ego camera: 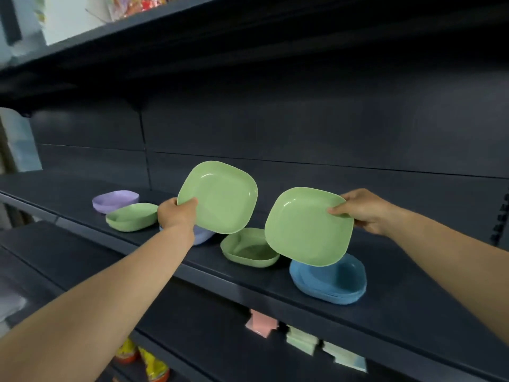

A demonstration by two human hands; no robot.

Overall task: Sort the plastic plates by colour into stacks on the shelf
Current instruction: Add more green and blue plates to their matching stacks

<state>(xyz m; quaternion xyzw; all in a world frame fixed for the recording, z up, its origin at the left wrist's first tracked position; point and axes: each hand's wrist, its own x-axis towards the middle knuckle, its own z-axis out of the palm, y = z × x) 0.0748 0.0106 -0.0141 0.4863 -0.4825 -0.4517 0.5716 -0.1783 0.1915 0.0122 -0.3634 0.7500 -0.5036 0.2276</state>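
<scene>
Both hands hold green plates up above the dark shelf [399, 293]. My left hand [176, 213] pinches the lower left edge of one tilted green plate [220, 197]. My right hand [363, 210] pinches the right edge of a second green plate [308, 227], which hangs over a blue stack [333, 285]. On the shelf lie a green plate [248, 252] in the middle, another green plate [132, 216] at the left, a purple plate [115, 201] behind it, and a pale blue-purple plate [202, 237] partly hidden under my left wrist.
A dark shelf board runs overhead, and the dark back panel is close behind the plates. Below the shelf's front edge hang pink [260, 323] and pale green [301, 340] tags. Yellow packets [154, 365] sit on a lower shelf at the left.
</scene>
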